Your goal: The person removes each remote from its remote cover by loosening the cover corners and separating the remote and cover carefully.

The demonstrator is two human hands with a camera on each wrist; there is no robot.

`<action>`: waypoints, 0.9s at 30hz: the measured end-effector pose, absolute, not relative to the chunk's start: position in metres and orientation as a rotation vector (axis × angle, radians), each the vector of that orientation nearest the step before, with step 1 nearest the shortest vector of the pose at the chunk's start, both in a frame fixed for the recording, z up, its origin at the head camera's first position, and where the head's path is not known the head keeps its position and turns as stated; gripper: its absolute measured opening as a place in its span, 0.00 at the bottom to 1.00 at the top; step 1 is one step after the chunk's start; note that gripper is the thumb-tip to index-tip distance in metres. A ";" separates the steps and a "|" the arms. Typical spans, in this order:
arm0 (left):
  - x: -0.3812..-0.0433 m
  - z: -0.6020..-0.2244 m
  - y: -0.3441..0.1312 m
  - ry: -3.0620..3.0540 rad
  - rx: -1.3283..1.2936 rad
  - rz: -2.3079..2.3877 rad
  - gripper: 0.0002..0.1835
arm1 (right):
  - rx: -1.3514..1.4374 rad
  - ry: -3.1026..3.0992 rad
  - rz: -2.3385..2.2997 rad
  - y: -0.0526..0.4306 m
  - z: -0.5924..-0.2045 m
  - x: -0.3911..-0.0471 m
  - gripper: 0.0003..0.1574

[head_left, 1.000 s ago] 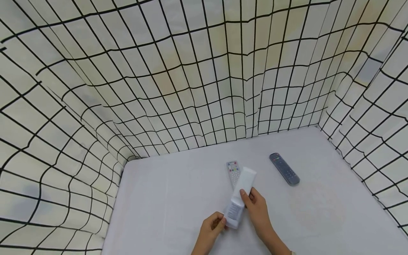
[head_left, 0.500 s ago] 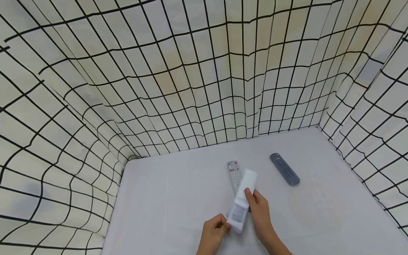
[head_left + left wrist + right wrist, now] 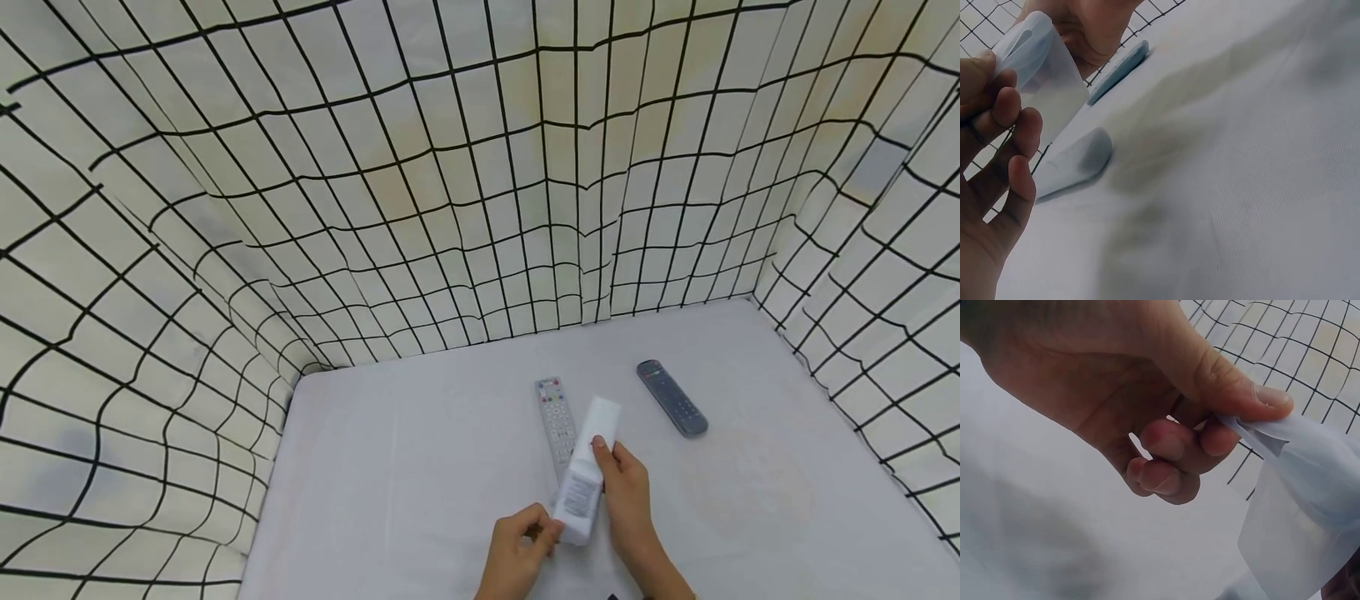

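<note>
A long white sleeve of soft translucent plastic (image 3: 581, 496), with a grey printed panel near its lower end, slants between both hands above the table. My left hand (image 3: 521, 550) pinches its lower left corner between thumb and finger. Higher up, my right hand (image 3: 630, 500) grips the right side, thumb lying on top. The left wrist view shows the see-through end of the sleeve (image 3: 1057, 100) hanging by the left hand (image 3: 1000, 169). Fingertips pinch a thin fold of the sleeve (image 3: 1285, 519) in the right wrist view. Below lies a light grey remote control (image 3: 557, 421), partly covered in the head view.
A dark remote control (image 3: 672, 398) lies farther right on the white-covered table (image 3: 405, 467). White curtains with a black grid (image 3: 487, 208) enclose the back and sides. A small dark tip (image 3: 612, 597) pokes in at the bottom edge.
Both hands and the sleeve have shifted to the right. More of the light grey remote control shows now. Neither remote on the table has moved.
</note>
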State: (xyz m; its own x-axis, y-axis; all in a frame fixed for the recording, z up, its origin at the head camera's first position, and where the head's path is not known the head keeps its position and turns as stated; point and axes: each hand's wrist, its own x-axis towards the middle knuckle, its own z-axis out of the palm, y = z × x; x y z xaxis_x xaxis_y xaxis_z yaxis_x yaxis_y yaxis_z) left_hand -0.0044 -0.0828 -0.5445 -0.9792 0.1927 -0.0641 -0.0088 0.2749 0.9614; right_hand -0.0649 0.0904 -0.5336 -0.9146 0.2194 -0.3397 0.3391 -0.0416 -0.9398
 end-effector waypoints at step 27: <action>0.004 -0.537 -0.073 2.335 0.258 1.817 0.16 | 0.650 2.081 -2.085 0.097 -0.526 -0.071 0.41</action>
State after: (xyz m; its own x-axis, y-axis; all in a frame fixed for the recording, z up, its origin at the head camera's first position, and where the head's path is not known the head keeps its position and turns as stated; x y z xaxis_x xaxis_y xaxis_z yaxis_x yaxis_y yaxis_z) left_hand 0.0043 -0.0733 -0.5368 -0.9703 0.2401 -0.0290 0.0309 0.2422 0.9697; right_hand -0.0707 0.0971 -0.5264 -0.8995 0.2098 -0.3832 0.3827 -0.0443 -0.9228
